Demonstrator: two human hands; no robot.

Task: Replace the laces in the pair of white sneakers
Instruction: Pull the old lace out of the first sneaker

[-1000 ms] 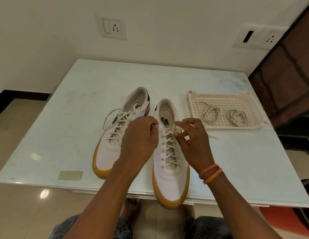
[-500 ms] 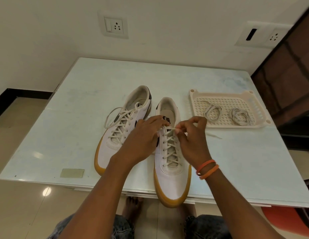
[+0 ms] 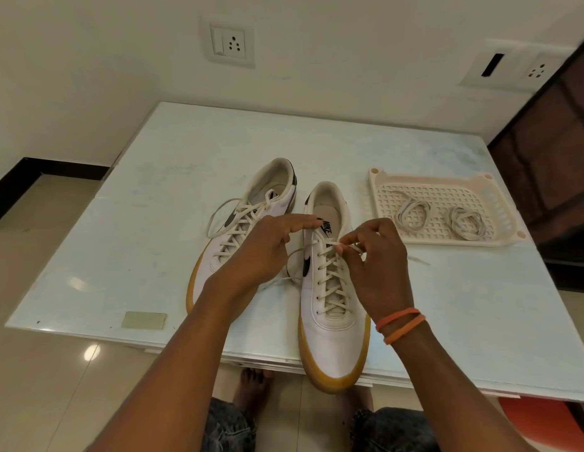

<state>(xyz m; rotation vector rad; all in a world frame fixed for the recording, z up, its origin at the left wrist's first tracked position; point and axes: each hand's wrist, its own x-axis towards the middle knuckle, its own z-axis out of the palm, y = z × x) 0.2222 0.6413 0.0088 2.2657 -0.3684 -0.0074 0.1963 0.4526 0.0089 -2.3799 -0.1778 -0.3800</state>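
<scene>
Lace (image 3: 347, 246) now pulled loose rightward

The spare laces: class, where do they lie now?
In the head view, two coiled spare laces lie inside the perforated tray, right of the sneakers on the table.

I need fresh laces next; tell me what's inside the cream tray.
Inside the cream tray lie two coiled laces, one left, one right, on its grid floor. Nothing else shows; whatever is beneath the coils is covered.

A pale blue-white table (image 3: 160, 197) is standing against a cream wall (image 3: 88, 60). A switch with a socket (image 3: 231, 45) is sitting on the wall, and another socket plate (image 3: 512, 67) is farther right. Dark brown wooden furniture (image 3: 558, 151) is standing on the right. The shiny tan floor (image 3: 46, 380) is reflecting a light.
</scene>
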